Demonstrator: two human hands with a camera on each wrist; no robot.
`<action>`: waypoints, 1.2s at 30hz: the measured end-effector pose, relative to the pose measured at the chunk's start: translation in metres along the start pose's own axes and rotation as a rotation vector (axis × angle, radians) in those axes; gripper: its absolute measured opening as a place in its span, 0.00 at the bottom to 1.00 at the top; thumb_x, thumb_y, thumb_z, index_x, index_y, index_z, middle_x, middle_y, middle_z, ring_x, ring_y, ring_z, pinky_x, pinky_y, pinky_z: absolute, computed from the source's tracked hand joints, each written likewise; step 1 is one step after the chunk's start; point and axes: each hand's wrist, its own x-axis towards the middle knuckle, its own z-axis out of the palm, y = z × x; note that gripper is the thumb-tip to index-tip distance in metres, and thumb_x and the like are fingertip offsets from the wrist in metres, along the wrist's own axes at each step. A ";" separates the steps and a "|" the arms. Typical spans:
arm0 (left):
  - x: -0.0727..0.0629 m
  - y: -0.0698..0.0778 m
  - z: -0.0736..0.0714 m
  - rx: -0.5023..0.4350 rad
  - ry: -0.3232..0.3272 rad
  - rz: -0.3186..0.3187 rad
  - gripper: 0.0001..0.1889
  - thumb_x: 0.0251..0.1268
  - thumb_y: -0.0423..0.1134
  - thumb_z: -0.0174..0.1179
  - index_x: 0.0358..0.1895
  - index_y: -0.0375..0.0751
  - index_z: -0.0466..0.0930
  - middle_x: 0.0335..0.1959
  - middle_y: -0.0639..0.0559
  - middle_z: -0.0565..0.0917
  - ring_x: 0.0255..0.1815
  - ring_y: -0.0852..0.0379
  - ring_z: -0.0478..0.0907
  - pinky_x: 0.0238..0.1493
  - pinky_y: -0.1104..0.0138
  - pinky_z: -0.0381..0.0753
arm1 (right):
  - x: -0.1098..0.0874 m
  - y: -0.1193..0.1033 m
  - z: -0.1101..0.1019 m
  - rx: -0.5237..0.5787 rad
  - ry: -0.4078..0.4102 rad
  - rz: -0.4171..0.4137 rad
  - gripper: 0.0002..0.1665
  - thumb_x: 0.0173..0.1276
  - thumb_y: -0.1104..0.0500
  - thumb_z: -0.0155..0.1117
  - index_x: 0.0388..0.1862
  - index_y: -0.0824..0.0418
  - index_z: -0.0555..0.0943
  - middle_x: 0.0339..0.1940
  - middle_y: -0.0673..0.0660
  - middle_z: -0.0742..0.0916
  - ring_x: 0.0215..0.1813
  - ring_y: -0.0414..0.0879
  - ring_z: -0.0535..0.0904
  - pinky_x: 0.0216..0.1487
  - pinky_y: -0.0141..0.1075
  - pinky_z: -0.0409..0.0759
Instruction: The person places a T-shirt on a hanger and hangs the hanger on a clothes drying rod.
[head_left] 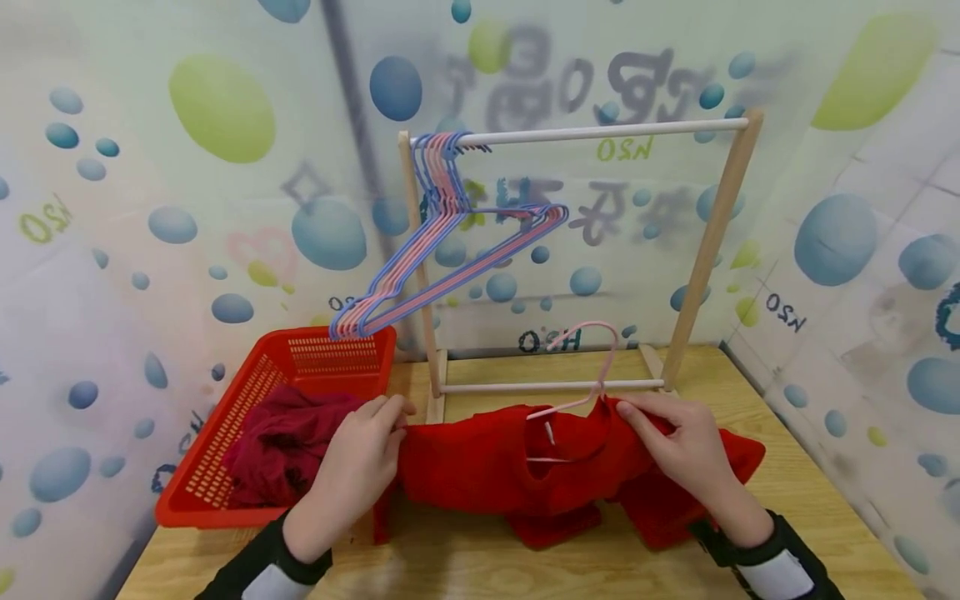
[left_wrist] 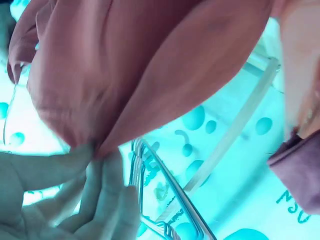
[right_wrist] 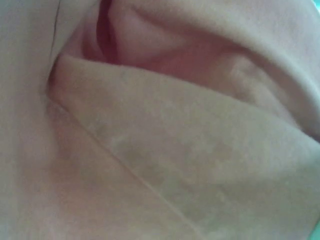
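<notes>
A red shirt (head_left: 472,467) stretches between both hands above the wooden table. Its neck opening surrounds a pink hanger (head_left: 558,408), whose hook curves up above the collar; most of the hanger's lower part is hidden in the cloth. My left hand (head_left: 360,450) pinches the shirt's left end, and in the left wrist view the thumb and fingertips of the left hand (left_wrist: 75,185) close on a fold of the cloth (left_wrist: 150,75). Beside the collar, my right hand (head_left: 686,442) pinches the shirt at the other shoulder. Only the shirt's fabric (right_wrist: 165,150) fills the right wrist view.
Behind the shirt stands a rack with a white top bar (head_left: 600,132) and wooden posts. Several blue and pink hangers (head_left: 442,242) hang at its left end. A red plastic basket (head_left: 195,442) holding dark red cloth (head_left: 292,442) stands at left on the wooden table (head_left: 450,567).
</notes>
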 end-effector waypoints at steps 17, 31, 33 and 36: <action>0.011 0.019 0.016 -0.047 0.050 0.245 0.18 0.63 0.30 0.72 0.56 0.32 0.83 0.49 0.41 0.86 0.49 0.45 0.85 0.50 0.55 0.87 | 0.000 -0.003 -0.006 0.109 -0.030 0.088 0.12 0.66 0.76 0.67 0.45 0.68 0.90 0.42 0.25 0.86 0.42 0.22 0.83 0.43 0.18 0.78; 0.020 0.040 0.037 -0.152 0.051 0.223 0.09 0.63 0.24 0.69 0.44 0.33 0.84 0.40 0.45 0.84 0.45 0.50 0.82 0.46 0.61 0.87 | 0.004 -0.014 0.005 0.116 0.003 0.008 0.11 0.67 0.71 0.70 0.46 0.63 0.91 0.44 0.32 0.89 0.48 0.26 0.86 0.51 0.17 0.77; 0.020 0.041 0.037 -0.180 0.038 0.189 0.08 0.63 0.24 0.68 0.44 0.33 0.83 0.41 0.44 0.84 0.45 0.50 0.82 0.46 0.60 0.87 | 0.004 -0.014 0.005 0.086 0.015 -0.019 0.10 0.67 0.70 0.71 0.45 0.62 0.91 0.43 0.37 0.91 0.48 0.26 0.85 0.52 0.17 0.77; 0.019 0.041 0.036 -0.214 0.016 0.137 0.07 0.65 0.24 0.67 0.44 0.33 0.83 0.41 0.44 0.85 0.45 0.49 0.82 0.47 0.58 0.87 | 0.004 -0.013 0.004 0.004 0.029 -0.062 0.13 0.63 0.72 0.72 0.44 0.61 0.91 0.40 0.48 0.93 0.48 0.24 0.84 0.53 0.17 0.76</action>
